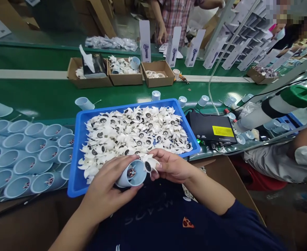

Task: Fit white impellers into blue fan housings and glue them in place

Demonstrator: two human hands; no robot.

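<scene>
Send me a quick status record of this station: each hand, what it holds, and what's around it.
left hand: holds a pale blue plastic cup
right hand: pinches a white finned plastic part at the cup's rim
tray: blue plastic tray heaped with similar white parts, just beyond the hands
left of tray: pale blue cups lying on the green conveyor belt
right of tray: black box with yellow label
across belt: person in a plaid shirt
</scene>
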